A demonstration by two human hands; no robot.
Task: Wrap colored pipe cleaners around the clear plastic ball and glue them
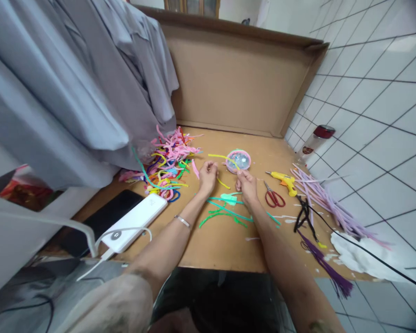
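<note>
Head view: I have both hands in sight over the desk (pixel 225 252), held a little apart. My right hand (pixel 247 183) is closed in a pinch on a yellow stem (pixel 220 156), which runs out from the fingertips to the left, past the near side of a pink-rimmed bowl (pixel 249 162) and above my left hand (pixel 208 176). That left grip has its fingers curled close together; a short yellow length (pixel 223 184) shows at its edge — I can't tell whether the fingers have hold of it, or whether it belongs to the same stem.

Below the hands lie green strips (pixel 213 215), teal strips (pixel 234 214) and a mint-coloured piece (pixel 229 199), some partly hidden by my right forearm. To the left is a tangled heap of coloured stems (pixel 175 152), with a white power bank (pixel 135 224) nearer me.

On the right, red-handled scissors (pixel 272 194) lie near my right wrist, then a yellow glue gun (pixel 282 178) — its nozzle pointing left — and black pliers (pixel 303 216). Lilac stems (pixel 336 208) spread along the tiled wall, partly over crumpled white paper (pixel 360 256).
</note>
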